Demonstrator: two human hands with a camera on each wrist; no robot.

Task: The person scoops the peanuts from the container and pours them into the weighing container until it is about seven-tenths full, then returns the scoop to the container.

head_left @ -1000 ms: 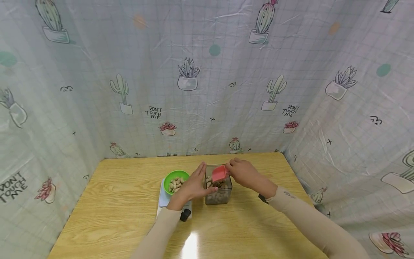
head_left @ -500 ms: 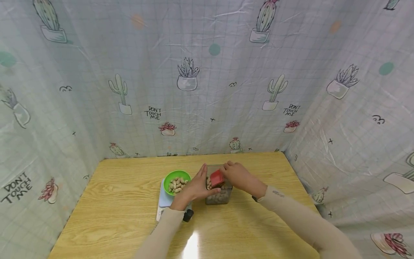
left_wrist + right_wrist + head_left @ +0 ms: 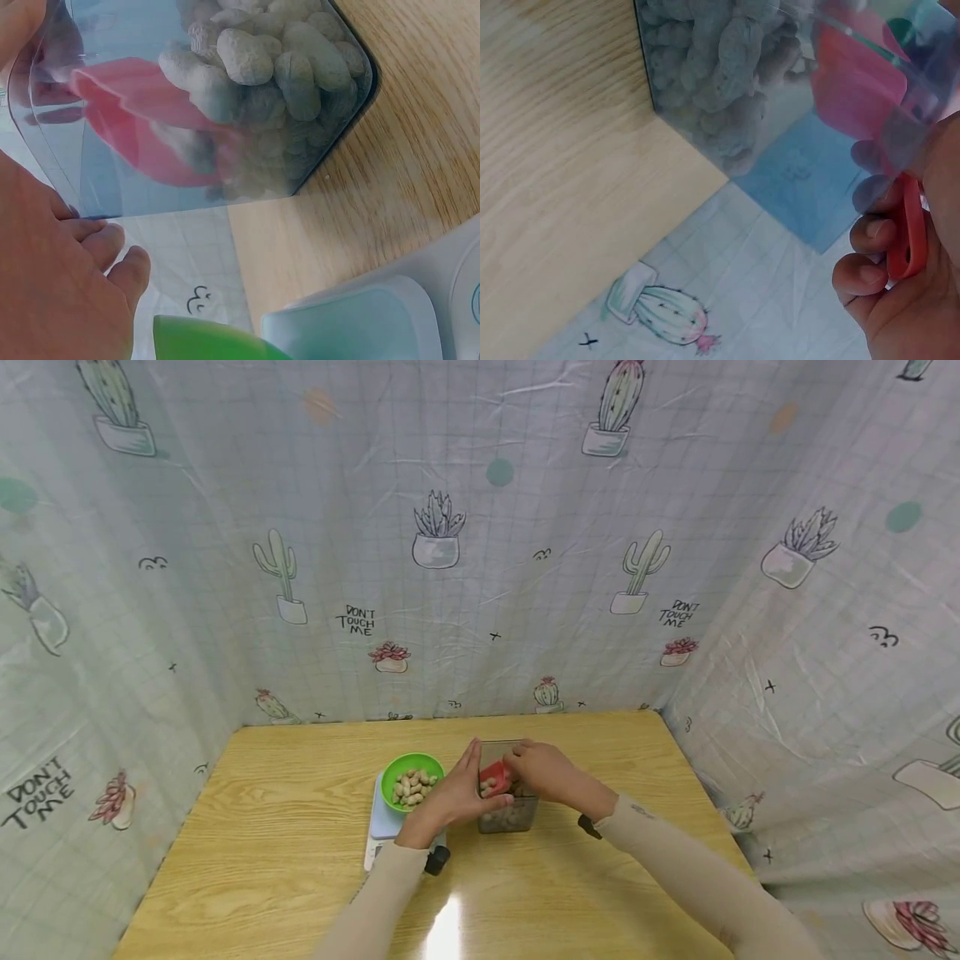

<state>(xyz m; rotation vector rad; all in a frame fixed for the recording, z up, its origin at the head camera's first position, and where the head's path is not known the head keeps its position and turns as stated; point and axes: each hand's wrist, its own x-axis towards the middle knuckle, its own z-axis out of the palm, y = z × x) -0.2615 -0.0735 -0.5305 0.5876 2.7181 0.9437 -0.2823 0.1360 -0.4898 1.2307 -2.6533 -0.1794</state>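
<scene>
A clear grey plastic container holds unshelled peanuts. My right hand grips a red scoop by its handle, which shows between palm and fingers in the right wrist view. The scoop's pan is tilted inside the container, with some peanuts in its mouth, close to the left wall. My left hand lies along the container's left side, fingers straight, thumb stretched across the front rim. Just left of it, a green bowl with peanuts stands on a kitchen scale.
The wooden table ends at the back against a cactus-print curtain, which also hangs on both sides. The left forearm crosses over the front of the scale.
My right hand has moved left and lower, bringing the scoop down among the peanuts toward the container's left wall. The left hand has stayed nearly still at the container.
</scene>
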